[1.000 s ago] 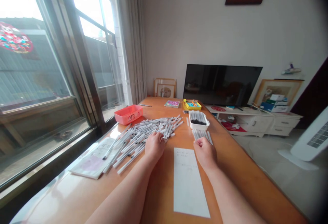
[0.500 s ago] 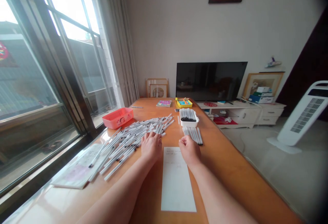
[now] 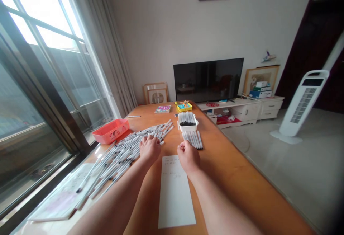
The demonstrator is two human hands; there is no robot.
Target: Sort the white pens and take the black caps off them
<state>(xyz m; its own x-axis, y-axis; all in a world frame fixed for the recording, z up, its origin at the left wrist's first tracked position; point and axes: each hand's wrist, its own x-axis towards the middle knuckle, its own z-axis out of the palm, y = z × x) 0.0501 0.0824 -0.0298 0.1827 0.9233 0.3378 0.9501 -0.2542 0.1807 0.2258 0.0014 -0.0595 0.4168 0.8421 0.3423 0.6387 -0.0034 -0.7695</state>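
Observation:
White pens with black ends (image 3: 118, 158) lie in a loose pile at the left of the table. My left hand (image 3: 150, 149) rests over the pile's right side, fingers bent and slightly apart among the pens; its fingertips are partly hidden. My right hand (image 3: 189, 157) is closed, thumb against the curled fingers, above the upper right corner of a paper sheet (image 3: 176, 195) with handwriting. Whatever it may hold is hidden. Just beyond it, a flat row of pens (image 3: 194, 140) lies side by side. Behind that row stands a white box (image 3: 189, 128) filled with pens.
A red plastic basket (image 3: 110, 132) stands left of the pile. A booklet (image 3: 56, 195) lies under some pens at the near left. Farther back are a colourful book (image 3: 162, 109), a yellow tray (image 3: 184, 106) and a single pen (image 3: 133, 116). The table's right edge borders the floor.
The view has turned a little to the right, so everything sits farther left. Both hands keep nearly the same places, left over the pile and right by the sheet.

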